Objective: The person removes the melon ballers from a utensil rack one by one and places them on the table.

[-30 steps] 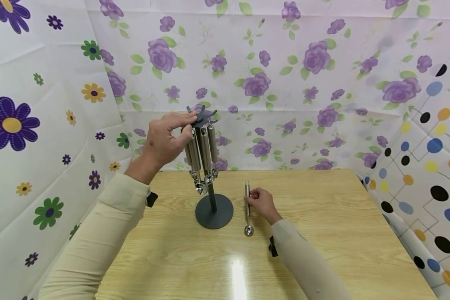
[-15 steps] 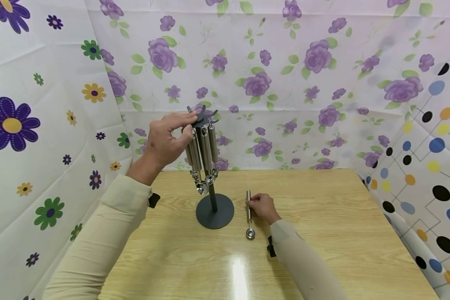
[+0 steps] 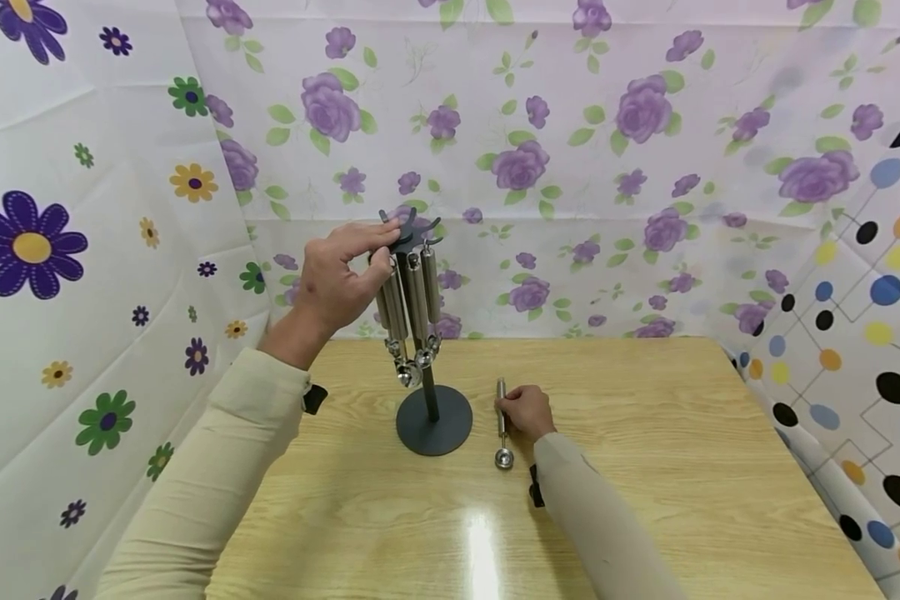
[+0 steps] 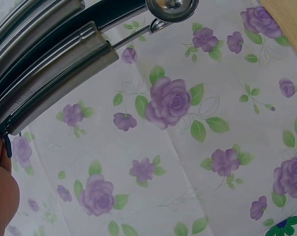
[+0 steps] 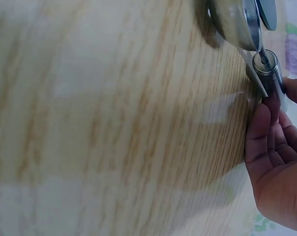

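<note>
Fingers (image 5: 258, 132) of the right hand (image 3: 528, 410) closed in a pinch on the handle of a metal scoop (image 3: 502, 427). Scoop lies to the right of a dark stand (image 3: 430, 387), apart from its round base; handle end points away from the person, bowl toward the person. Whether the bowl touches the worktop (image 3: 645, 500): cannot tell. Left hand (image 3: 341, 271) grips the top of the stand, thumb below the fingers; exact contact partly hidden. Stand upright. Several metal utensils (image 3: 417, 300) hang from its hooks, handles up, bowls down, grouped around the post; left wrist view shows their handles close up. Worktop light wood grain, a bright reflection near the front. Both sleeves beige. Surroundings: purple-rose cloth (image 3: 592, 125) behind, daisy-print cloth (image 3: 127, 275) at left, dotted cloth (image 3: 855, 417) at right.
</note>
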Tool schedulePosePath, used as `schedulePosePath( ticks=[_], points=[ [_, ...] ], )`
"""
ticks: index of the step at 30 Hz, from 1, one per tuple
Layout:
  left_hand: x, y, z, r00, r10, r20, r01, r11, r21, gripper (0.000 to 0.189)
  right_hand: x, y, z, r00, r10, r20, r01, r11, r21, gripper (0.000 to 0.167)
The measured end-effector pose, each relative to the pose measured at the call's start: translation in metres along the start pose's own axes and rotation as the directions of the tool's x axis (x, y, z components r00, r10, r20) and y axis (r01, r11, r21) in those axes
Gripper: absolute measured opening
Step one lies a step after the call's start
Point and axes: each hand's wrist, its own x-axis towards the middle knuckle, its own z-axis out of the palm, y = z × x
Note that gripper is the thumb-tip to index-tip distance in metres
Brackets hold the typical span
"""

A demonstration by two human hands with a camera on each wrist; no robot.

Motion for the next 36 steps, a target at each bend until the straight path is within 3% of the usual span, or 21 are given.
schedulePosePath(
  ticks=[4, 7, 9, 11, 14, 17, 19, 22, 28, 32, 36],
  points=[
    [0.008, 0.001, -0.008, 0.998, 0.011, 0.064, -0.012, 1.000, 0.021, 0.027, 0.001, -0.005, -0.001, 1.000, 0.009, -0.012, -0.009, 1.000, -0.015, 0.019],
    [0.022, 0.005, -0.019, 0.979, -0.048, 0.199, 0.036, 0.997, 0.065, 0.023, -0.001, -0.008, -0.002, 1.000, 0.015, -0.017, -0.015, 1.000, -0.023, 0.020],
    [0.034, 0.007, -0.027, 0.945, -0.118, 0.306, 0.092, 0.991, 0.099, 0.020, -0.002, -0.009, -0.003, 1.000, 0.012, -0.019, -0.012, 0.999, -0.033, 0.020],
    [0.046, 0.009, -0.033, 0.894, -0.188, 0.407, 0.145, 0.980, 0.135, 0.019, -0.003, -0.007, -0.003, 1.000, -0.001, -0.020, 0.001, 0.999, -0.040, 0.020],
    [0.060, 0.008, -0.038, 0.824, -0.244, 0.511, 0.187, 0.969, 0.161, 0.018, -0.002, -0.005, -0.004, 1.000, -0.016, -0.010, 0.016, 0.999, -0.041, 0.021],
    [0.066, 0.006, -0.039, 0.778, -0.269, 0.568, 0.218, 0.963, 0.157, 0.022, -0.002, -0.008, -0.008, 0.999, -0.040, -0.002, 0.040, 0.998, -0.047, 0.025],
    [0.067, 0.004, -0.039, 0.762, -0.284, 0.582, 0.244, 0.958, 0.149, 0.023, -0.003, -0.013, -0.013, 0.997, -0.073, -0.002, 0.073, 0.995, -0.064, 0.029],
    [0.066, 0.002, -0.039, 0.760, -0.304, 0.575, 0.269, 0.952, 0.147, 0.023, -0.003, -0.022, -0.022, 0.990, -0.140, -0.001, 0.139, 0.987, -0.082, 0.035],
    [0.064, 0.000, -0.037, 0.775, -0.299, 0.557, 0.257, 0.954, 0.156, 0.022, -0.004, -0.052, -0.049, 0.960, -0.277, 0.035, 0.278, 0.958, -0.072, 0.041],
    [0.064, 0.001, -0.035, 0.780, -0.303, 0.548, 0.256, 0.953, 0.163, 0.023, -0.011, -0.084, -0.070, 0.920, -0.388, 0.048, 0.390, 0.920, -0.045, 0.039],
    [0.064, 0.003, -0.034, 0.786, -0.328, 0.524, 0.273, 0.945, 0.182, 0.023, -0.022, -0.119, -0.085, 0.873, -0.483, 0.071, 0.479, 0.875, 0.063, 0.037]
  ],
)
